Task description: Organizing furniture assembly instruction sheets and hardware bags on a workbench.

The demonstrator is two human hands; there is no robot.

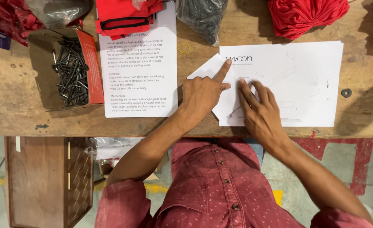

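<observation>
Here the left hand (201, 95) rests on a small folded white paper (205, 71), its index finger stretched out with the tip at the left edge of the assembly instruction sheet (296, 80), the other fingers curled under and gripping nothing. The right hand (260, 112) lies flat on that sheet's lower left part, fingers spread and pressing down, grasping nothing.

To the left lies a printed care sheet (142, 80), with folded red cloth bags (121, 17) overlapping its top. Further left an open cardboard box (40, 63) holds black hex keys (72, 71). A yellow rubber band (183, 47) lies near a clear bag of dark hardware (201, 19), well apart from a black washer (346, 93) right of the sheet.

Everything sits on a worn wooden workbench (9, 93). Below its edge stands a wooden cabinet (47, 181) on a concrete floor with red and yellow markings.
</observation>
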